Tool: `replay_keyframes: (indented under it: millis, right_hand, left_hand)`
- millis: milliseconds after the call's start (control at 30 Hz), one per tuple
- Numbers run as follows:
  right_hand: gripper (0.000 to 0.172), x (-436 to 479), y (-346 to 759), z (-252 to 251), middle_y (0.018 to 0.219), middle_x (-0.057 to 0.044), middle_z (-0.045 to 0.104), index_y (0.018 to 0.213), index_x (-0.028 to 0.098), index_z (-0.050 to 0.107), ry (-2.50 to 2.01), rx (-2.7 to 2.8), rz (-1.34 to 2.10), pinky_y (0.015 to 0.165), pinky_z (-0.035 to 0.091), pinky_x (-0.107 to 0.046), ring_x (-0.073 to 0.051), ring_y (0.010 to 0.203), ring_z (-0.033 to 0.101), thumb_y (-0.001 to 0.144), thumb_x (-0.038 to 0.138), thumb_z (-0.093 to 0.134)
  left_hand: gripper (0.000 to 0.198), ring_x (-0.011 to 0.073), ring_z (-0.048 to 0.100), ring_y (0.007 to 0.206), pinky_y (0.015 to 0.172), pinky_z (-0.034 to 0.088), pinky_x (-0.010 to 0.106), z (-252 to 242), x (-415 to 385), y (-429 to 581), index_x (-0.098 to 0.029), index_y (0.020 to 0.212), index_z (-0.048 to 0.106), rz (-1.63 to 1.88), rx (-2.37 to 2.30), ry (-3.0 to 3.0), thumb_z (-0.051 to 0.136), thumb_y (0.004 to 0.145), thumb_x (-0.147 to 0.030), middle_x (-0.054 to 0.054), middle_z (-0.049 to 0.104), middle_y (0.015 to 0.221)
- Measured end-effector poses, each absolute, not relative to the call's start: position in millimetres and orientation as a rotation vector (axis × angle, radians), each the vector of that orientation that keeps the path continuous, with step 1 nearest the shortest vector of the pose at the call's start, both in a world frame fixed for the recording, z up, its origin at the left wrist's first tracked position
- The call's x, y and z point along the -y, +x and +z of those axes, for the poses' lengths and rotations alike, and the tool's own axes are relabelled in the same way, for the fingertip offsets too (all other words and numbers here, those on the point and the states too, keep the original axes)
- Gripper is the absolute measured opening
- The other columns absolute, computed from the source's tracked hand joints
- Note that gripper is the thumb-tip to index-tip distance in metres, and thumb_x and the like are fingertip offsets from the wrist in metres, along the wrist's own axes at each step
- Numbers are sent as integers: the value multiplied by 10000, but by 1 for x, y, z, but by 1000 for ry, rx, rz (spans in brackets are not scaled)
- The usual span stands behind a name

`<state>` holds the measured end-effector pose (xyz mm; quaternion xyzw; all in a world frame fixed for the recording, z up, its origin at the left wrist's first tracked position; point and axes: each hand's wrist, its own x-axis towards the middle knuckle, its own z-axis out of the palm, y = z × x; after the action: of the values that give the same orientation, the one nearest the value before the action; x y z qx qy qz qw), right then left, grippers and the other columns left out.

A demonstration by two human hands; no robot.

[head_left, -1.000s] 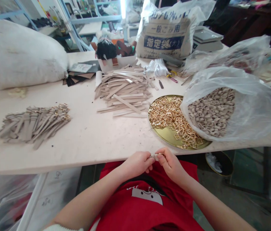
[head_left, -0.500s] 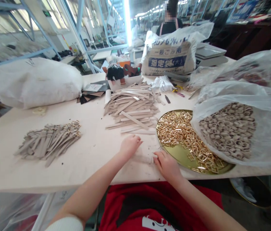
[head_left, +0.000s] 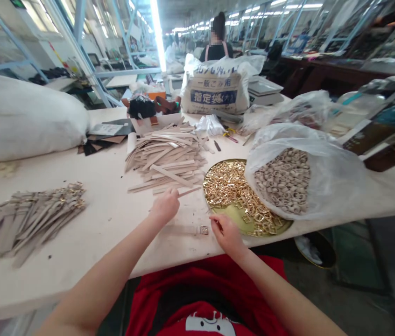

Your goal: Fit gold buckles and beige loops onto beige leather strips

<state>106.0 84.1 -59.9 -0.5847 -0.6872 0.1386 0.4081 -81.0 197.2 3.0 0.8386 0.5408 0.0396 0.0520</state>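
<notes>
Both bare arms reach forward and away from the near bottom of the view, angling inward so the hands sit well apart. The left forearm (head_left: pixel 102 261) runs up from the near left, straight and slanted, and the left hand (head_left: pixel 165 206) is the farther of the two, closed with its fingers bunched and pointing far and right. The right forearm (head_left: pixel 281 291) comes in from the near right, with the wrist slightly bent. The right hand (head_left: pixel 227 234) is nearer, turned back of the hand upward, its fingers (head_left: pixel 217 223) curled down and inward, their tips close together. Neither arm crosses the other.
</notes>
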Motion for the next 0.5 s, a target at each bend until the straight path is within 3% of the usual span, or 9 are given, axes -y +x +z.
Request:
replay_keyframes:
  millis: [100, 233, 367, 500]
  right_hand:
    - [141, -82, 157, -43, 837, -52, 591, 904, 200, 546, -1555, 1561, 167, 727, 442, -316, -179, 795, 551, 844, 224, 421]
    - [265, -91, 247, -20, 969, -100, 602, 1006, 152, 540, -1967, 1384, -75, 771, 417, -324, -195, 866, 547, 855, 258, 350]
    - [237, -108, 304, -16, 884, -82, 646, 918, 146, 596, -2226, 1523, 49, 694, 407, -276, -180, 790, 571, 809, 232, 404]
    - [206, -122, 317, -24, 838, -80, 659, 849, 153, 627, -2316, 1613, 79, 642, 380, -264, -179, 755, 578, 787, 231, 446]
  left_hand:
    - [187, 183, 548, 832, 726, 410, 291, 15, -164, -83, -157, 877, 506, 401, -1560, 2295, 366, 759, -118, 71, 576, 880]
    - [152, 100, 464, 511, 524, 366, 222, 28, -111, -68, -160, 818, 486, 405, -1277, 1592, 371, 722, -139, -37, 488, 575]
    - [199, 57, 426, 475, 491, 336, 191, 34, -75, -44, -148, 884, 497, 349, -1009, 1197, 499, 724, -267, -49, 496, 613]
    - [273, 78, 535, 570, 531, 393, 202, 32, -65, -33, -158, 967, 462, 317, -957, 981, 489, 697, -185, 11, 576, 796]
